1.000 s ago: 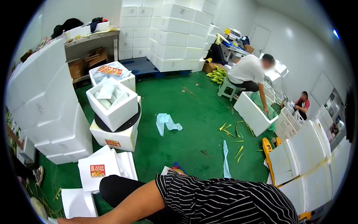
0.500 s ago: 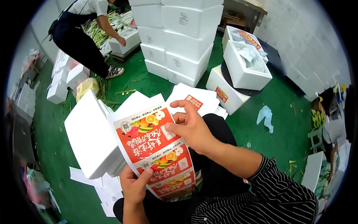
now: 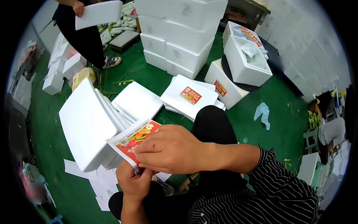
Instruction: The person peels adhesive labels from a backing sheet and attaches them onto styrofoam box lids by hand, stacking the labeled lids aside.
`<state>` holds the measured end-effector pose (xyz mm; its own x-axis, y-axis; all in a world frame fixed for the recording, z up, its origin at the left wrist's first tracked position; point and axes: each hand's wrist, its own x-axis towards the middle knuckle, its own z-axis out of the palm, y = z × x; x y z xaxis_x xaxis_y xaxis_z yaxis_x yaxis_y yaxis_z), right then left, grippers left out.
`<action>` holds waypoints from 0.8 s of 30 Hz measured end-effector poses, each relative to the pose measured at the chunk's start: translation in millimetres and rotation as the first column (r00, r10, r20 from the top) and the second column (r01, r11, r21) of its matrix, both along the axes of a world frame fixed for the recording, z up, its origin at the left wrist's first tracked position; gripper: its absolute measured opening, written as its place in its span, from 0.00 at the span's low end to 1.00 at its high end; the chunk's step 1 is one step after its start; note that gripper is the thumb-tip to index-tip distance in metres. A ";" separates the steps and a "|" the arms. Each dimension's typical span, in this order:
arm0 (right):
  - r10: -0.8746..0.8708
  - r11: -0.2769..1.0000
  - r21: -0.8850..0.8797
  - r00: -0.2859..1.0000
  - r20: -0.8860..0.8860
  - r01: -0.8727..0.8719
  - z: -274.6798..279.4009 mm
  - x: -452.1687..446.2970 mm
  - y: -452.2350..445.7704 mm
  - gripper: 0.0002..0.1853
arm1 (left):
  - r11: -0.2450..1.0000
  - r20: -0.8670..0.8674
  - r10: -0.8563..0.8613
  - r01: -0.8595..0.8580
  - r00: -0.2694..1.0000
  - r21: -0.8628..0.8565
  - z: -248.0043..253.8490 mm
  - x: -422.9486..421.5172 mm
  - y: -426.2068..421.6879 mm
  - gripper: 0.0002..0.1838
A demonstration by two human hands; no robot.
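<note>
A sheet of red fruit-print labels [image 3: 135, 137] is between my two hands, its lower part hidden behind them. My left hand [image 3: 133, 182] pinches the sheet's lower edge with thumb and fingers. Over the sheet's right side lies my right hand [image 3: 175, 149], its fingers closed on it close to my left fingertips. Just left of the sheet, white foam lids [image 3: 87, 127] stand tilted in a row. Beyond it a flat white lid [image 3: 138, 99] lies on the floor, beside a stack whose top lid [image 3: 186, 95] bears a red label [image 3: 191, 95].
White foam boxes [image 3: 186, 50] are stacked ahead. An open box [image 3: 248, 61] with wrapped contents sits on a round black disc, right of them. A co-worker [image 3: 80, 33] at the upper left holds a white lid [image 3: 99, 14]. Blank paper sheets [image 3: 99, 184] lie at the lower left.
My right hand has come down over the label sheet towards my left hand, covering much of it. The co-worker at the upper left now holds a lid upright and the box there is gone.
</note>
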<state>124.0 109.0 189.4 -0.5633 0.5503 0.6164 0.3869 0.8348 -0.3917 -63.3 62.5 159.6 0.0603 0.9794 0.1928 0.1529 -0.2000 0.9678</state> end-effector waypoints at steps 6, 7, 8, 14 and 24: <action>0.048 0.999 0.005 0.998 0.044 -0.048 -1.9 -1.5 4.0 0.10 | 0.990 -0.177 -0.008 0.033 0.984 0.141 -9.7 -14.6 3.4 0.13; 0.057 0.998 0.001 0.998 0.035 -0.057 -3.7 -1.1 5.5 0.10 | 0.991 -0.181 -0.011 0.035 0.983 0.130 -9.0 -13.9 3.4 0.13; 0.067 0.998 -0.003 0.997 0.025 -0.067 -5.0 -0.6 6.8 0.10 | 0.992 -0.185 -0.014 0.036 0.983 0.119 -7.7 -13.3 3.3 0.13; 0.040 0.869 -0.479 0.982 -0.183 -0.125 -9.6 6.4 16.3 0.07 | 0.997 -0.215 -0.066 0.073 0.974 0.025 -5.9 -17.2 -1.3 0.13; -0.620 0.145 -0.885 0.657 -0.430 -0.443 -58.9 105.2 217.5 0.08 | 0.932 -0.553 -0.283 0.089 0.784 -0.351 -15.4 -63.5 -30.8 0.20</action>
